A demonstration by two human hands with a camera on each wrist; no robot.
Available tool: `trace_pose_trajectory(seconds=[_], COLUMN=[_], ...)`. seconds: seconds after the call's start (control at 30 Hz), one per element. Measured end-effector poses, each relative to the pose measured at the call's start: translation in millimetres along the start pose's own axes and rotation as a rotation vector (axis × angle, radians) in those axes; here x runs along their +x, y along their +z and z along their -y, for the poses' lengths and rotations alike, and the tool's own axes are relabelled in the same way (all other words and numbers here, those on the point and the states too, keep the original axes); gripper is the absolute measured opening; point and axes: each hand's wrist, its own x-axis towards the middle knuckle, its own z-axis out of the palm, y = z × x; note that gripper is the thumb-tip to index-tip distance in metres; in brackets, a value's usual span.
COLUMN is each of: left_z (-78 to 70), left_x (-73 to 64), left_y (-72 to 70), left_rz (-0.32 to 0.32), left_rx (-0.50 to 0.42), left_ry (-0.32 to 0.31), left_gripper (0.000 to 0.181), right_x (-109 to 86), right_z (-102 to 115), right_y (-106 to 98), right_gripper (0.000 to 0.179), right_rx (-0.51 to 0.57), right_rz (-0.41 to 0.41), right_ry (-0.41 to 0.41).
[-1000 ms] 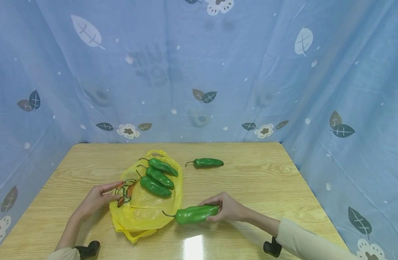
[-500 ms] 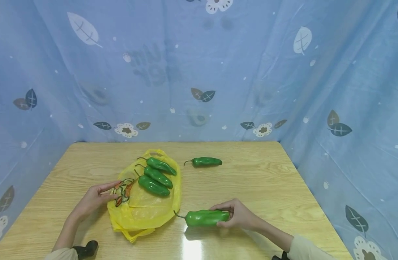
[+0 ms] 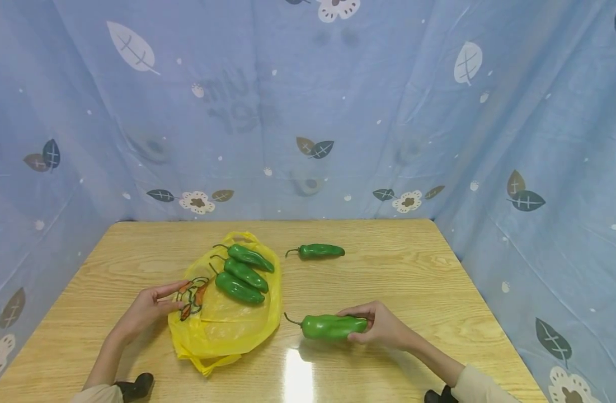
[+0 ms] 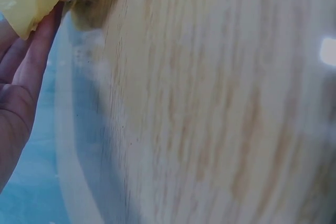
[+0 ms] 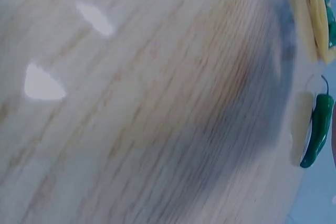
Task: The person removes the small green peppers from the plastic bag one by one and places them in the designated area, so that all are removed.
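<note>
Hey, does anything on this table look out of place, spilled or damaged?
Nothing looks spilled or damaged. The one mild oddity is a lone green pepper toward the far edge of the table: it lies apart from the three peppers grouped within the outline of the yellow bag.
</note>
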Motion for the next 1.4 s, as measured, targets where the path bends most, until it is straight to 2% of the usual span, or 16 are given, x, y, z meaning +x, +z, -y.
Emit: trace_pose_trajectory(seconds=[0.23,0.47,0.83,1.17,1.4], left_z=[0.6,-0.2,-0.5,-0.4,-0.1], left_x=[0.8,2.9,4.5,4.3,0.3], left_y=[1.5,2.3,2.6,2.2,-0.7], left_rz=[0.022,0.029,0.024,0.026,0.021], left_rx=[-0.055,-0.051,-0.032,-0.022,-0.017], left_ry=[0.003,-0.018,-0.016,-0.02,-0.017], left_gripper=[0.053,0.054,0.053,0.054,0.055], right_x=[1.7,3.9,11.0,15.0,25.4], right_z=[-2.9,-7.6,-15.9,-20.3,-21.0], right_y=[-9.1,-16.2,-30.0,-36.6,-42.9], right_gripper=[0.045,0.048,0.05,0.052,0.05], right_rx=[0.031,0.044,0.002,0.056,0.042], right_rz=[-0.024,-0.045,-0.115,-0.104,-0.098], right_ry=[0.032,0.071,0.052,0.048,0.048])
